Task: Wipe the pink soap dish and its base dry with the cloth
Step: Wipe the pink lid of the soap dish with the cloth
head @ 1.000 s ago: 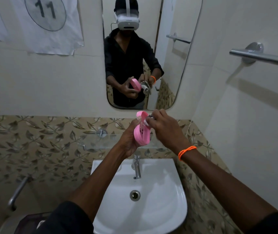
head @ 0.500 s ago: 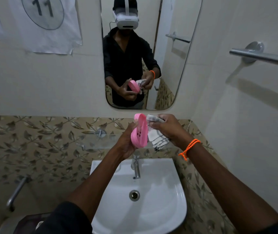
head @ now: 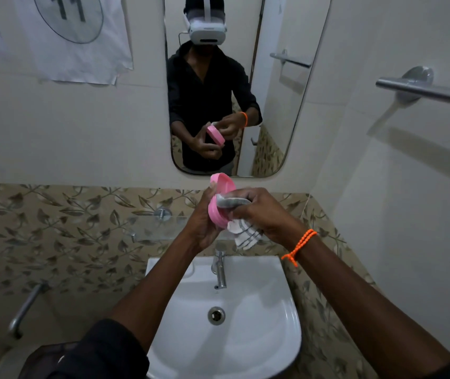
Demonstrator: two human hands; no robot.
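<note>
I hold the pink soap dish [head: 219,201] on edge above the sink, with my left hand [head: 203,224] gripping its lower left side. My right hand [head: 262,212] presses a white cloth with grey stripes [head: 241,231] against the dish's right face. Part of the cloth is bunched under my fingers and a corner hangs below them. The dish's inner face is hidden by the cloth and hand. Whether this pink piece is the dish or its base, I cannot tell.
A white sink [head: 251,324] with a chrome tap [head: 219,269] lies below my hands. A glass shelf [head: 152,228] juts from the leaf-patterned tiles. The mirror [head: 245,86] hangs ahead, a towel bar [head: 426,91] on the right wall, a grab rail [head: 25,307] low left.
The cloth, held apart from the dish half a second ago, is now pressed onto it. My left hand has turned the dish slightly, and both hands sit a little lower.
</note>
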